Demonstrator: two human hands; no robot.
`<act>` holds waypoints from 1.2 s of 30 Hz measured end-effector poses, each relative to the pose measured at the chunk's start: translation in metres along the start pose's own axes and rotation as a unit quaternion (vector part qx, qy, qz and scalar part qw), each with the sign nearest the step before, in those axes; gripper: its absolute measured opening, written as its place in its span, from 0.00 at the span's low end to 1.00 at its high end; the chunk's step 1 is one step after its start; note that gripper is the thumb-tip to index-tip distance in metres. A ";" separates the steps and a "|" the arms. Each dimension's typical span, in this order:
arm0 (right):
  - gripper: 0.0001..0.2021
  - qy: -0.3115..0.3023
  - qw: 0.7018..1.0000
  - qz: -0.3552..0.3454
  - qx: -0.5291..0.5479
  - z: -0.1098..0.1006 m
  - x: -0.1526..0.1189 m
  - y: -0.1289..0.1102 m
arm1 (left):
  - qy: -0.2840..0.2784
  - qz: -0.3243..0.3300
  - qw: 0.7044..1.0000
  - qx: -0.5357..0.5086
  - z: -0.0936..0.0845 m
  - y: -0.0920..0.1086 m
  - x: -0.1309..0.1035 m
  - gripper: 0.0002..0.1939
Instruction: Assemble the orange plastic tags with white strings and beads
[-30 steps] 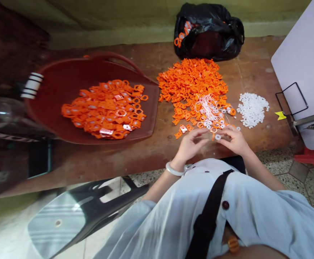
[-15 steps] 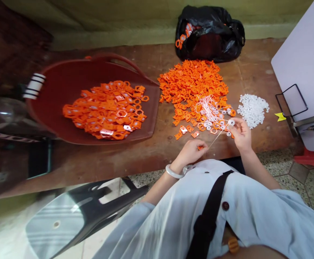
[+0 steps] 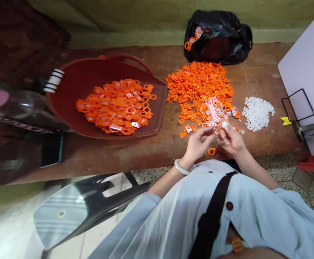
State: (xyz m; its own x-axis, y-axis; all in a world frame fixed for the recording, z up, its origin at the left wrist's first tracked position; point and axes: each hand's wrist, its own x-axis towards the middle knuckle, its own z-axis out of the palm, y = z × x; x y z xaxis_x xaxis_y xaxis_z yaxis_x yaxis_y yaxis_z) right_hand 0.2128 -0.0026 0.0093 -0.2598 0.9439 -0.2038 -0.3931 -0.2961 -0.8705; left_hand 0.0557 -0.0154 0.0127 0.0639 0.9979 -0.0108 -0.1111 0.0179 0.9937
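My right hand [image 3: 234, 141] pinches a small white plastic disc [image 3: 224, 125], with a thin string at its fingers. Below the fingers an orange hexagonal plastic piece [image 3: 211, 151] hangs by that string. My left hand [image 3: 199, 143], a white bangle [image 3: 182, 167] on its wrist, has thumb and fingertips drawn together close to the right fingers; what they pinch is too small to make out. Just beyond both hands lies a tangled bundle of white and pinkish string [image 3: 212, 108] with white discs, on the edge of a heap of orange plastic pieces [image 3: 200, 81].
A dark red basket [image 3: 105, 68] with orange pieces stands left on the wooden table [image 3: 135, 151]. Behind the heap sits a black plastic bag [image 3: 221, 36]. White small parts [image 3: 258, 113] lie right, near a pale board [image 3: 308, 64]. A grey chair [image 3: 62, 212] stands below left.
My left hand has let go of the orange piece, which now dangles on the string, and has moved up beside my right hand. The whole view has shifted slightly.
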 end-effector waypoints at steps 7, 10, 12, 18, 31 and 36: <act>0.17 -0.086 0.993 0.074 0.025 0.007 0.000 0.002 | -0.005 -0.125 0.979 -0.159 -0.006 0.000 0.010 0.26; 0.19 -0.064 0.995 0.071 -0.029 0.006 0.002 0.005 | -0.042 -0.179 0.965 -0.187 -0.010 -0.001 0.012 0.26; 0.19 -0.051 0.995 0.051 -0.075 0.004 0.003 0.004 | -0.050 -0.206 0.953 -0.214 -0.012 -0.002 0.013 0.26; 0.07 -0.056 0.916 -0.085 -0.388 -0.008 0.001 -0.007 | -0.036 -0.244 0.936 -0.249 -0.017 -0.011 0.014 0.20; 0.09 -0.012 0.933 -0.135 -0.333 -0.009 0.003 0.002 | -0.062 -0.225 0.955 -0.181 -0.015 -0.016 0.008 0.22; 0.09 -0.009 0.928 -0.135 -0.347 -0.007 0.003 -0.001 | -0.036 -0.174 0.977 -0.117 -0.011 -0.017 0.004 0.20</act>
State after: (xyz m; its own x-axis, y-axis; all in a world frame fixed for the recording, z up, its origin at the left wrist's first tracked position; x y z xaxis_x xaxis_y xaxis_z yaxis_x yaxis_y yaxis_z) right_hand 0.2189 0.0016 0.0063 -0.2517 0.9656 0.0651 0.2148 0.1213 -0.9691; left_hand 0.0468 -0.0114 -0.0054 0.2064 0.9220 -0.3275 -0.2943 0.3777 0.8779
